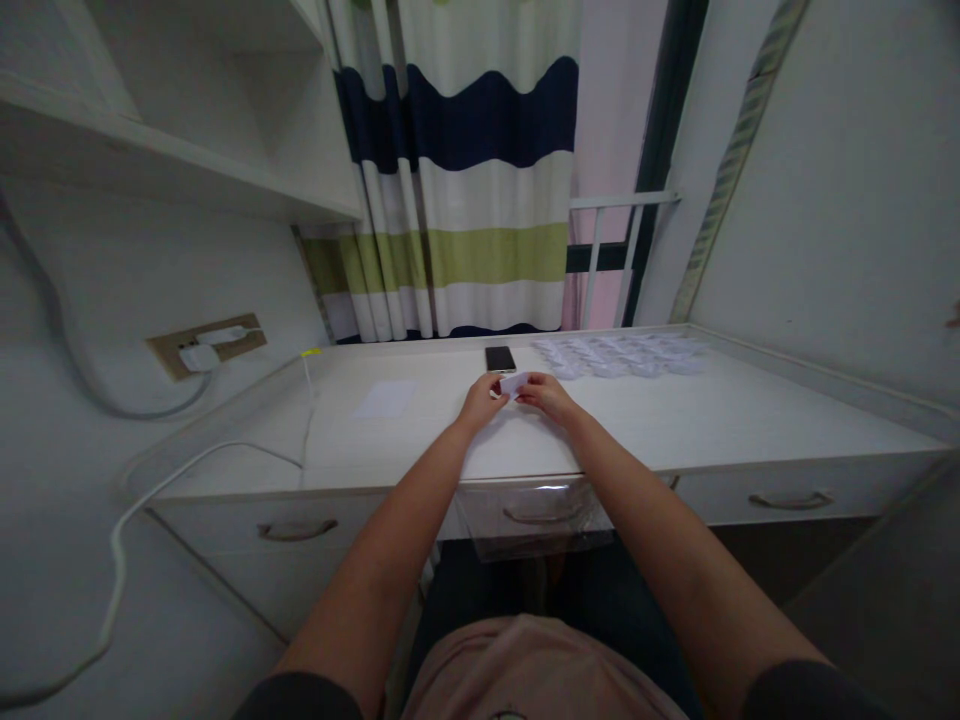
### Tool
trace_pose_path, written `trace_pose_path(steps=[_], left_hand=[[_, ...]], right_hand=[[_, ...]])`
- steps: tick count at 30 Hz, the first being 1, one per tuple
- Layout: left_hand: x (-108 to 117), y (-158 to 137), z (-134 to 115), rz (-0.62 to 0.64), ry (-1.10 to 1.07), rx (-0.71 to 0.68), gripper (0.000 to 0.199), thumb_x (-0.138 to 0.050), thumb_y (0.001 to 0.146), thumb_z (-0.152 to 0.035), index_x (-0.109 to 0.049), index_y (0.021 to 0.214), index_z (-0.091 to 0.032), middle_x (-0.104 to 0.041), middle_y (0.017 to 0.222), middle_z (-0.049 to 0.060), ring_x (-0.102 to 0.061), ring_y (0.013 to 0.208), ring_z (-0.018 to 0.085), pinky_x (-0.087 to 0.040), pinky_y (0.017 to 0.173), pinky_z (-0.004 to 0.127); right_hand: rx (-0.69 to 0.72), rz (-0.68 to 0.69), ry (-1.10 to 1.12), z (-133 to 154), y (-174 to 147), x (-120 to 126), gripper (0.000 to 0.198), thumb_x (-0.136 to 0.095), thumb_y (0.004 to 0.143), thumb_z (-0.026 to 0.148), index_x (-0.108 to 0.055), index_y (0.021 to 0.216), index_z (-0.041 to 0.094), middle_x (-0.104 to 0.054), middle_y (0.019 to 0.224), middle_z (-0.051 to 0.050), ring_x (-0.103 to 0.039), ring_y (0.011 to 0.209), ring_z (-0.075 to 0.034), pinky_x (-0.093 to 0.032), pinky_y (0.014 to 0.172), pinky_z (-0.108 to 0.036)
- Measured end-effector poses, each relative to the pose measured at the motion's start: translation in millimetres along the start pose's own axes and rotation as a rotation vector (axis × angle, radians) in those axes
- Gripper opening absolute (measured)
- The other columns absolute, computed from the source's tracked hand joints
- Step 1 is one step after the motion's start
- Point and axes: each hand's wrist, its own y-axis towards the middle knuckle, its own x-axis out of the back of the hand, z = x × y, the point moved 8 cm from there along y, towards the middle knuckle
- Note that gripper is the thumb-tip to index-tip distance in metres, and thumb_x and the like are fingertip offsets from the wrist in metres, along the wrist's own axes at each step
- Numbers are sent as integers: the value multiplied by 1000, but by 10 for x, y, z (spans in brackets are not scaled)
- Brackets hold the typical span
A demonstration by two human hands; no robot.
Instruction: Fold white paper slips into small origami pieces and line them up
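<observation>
Between my two hands, just above the white desk (420, 450), is a small piece of white paper (514, 384). My left hand (481, 400) grips its left side with closed fingers. On the other side, my right hand (549, 396) pinches the paper's right edge. A dark phone (499, 359) lies flat on the desk right behind the hands. White sheets of paper (386, 399) lie to the left of my left hand. Rows of several small white folded or crumpled pieces (619, 355) spread over the desk's back right; their exact kind is too blurred to tell.
A white cable (225, 445) runs over the desk's left end from a wall socket (206, 347). Clear plastic (525, 520) hangs over the front edge before a drawer. A shelf (187, 160) juts out at upper left; a striped curtain (487, 200) hangs behind.
</observation>
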Motion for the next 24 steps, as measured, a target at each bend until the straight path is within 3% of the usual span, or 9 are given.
trace_pose_path(steps=[3, 5, 9, 11, 16, 20, 24], left_hand=[[66, -5, -11, -45, 20, 15, 15, -62, 61, -14, -62, 76, -17, -56, 71, 1, -50, 65, 11, -43, 60, 21], [74, -13, 38, -45, -28, 100, 13, -62, 65, -19, -62, 77, -17, -54, 61, -1, -51, 58, 11, -42, 59, 22], [-29, -64, 178, 31, -328, 367, 18, -61, 69, -27, -60, 84, -17, -60, 63, 1, -56, 52, 11, -43, 55, 24], [-50, -79, 185, 29, -485, 422, 17, -60, 70, -28, -59, 81, -15, -62, 69, 3, -60, 58, 12, -46, 58, 25], [-16, -78, 237, -28, -636, 460, 15, -65, 64, -25, -61, 72, -13, -63, 70, 4, -60, 63, 11, -48, 65, 27], [48, -66, 344, -121, -583, 468, 13, -65, 57, -12, -61, 69, -13, -61, 66, 1, -56, 60, 10, -46, 61, 24], [71, -35, 370, -135, -482, 417, 11, -62, 57, -9, -61, 67, -13, -59, 61, 0, -53, 57, 10, -45, 58, 25]], right_hand=[[31, -24, 27, 2, 29, 34, 14, -69, 53, 11, -61, 63, 16, -63, 67, -2, -58, 63, -12, -50, 67, -26], [62, -43, 48, 13, 43, 55, 15, -71, 52, 15, -60, 62, 16, -62, 67, -1, -58, 64, -12, -50, 70, -28], [154, -60, 29, 74, 36, 69, 19, -71, 50, 22, -58, 62, 17, -60, 65, 1, -58, 65, -13, -49, 72, -31], [203, -69, -34, 116, 18, 70, 20, -71, 48, 21, -58, 63, 17, -60, 66, 2, -58, 66, -13, -48, 72, -31], [267, -33, -205, 177, -11, 17, 19, -67, 48, 15, -61, 66, 17, -63, 72, 1, -57, 69, -13, -47, 72, -30], [242, 15, -245, 143, -3, -26, 16, -59, 58, 18, -65, 73, 17, -65, 74, -2, -58, 69, -14, -47, 69, -29], [253, -4, -291, 90, 27, -24, 13, -61, 62, 24, -63, 72, 16, -64, 76, -3, -57, 65, -13, -48, 61, -26]])
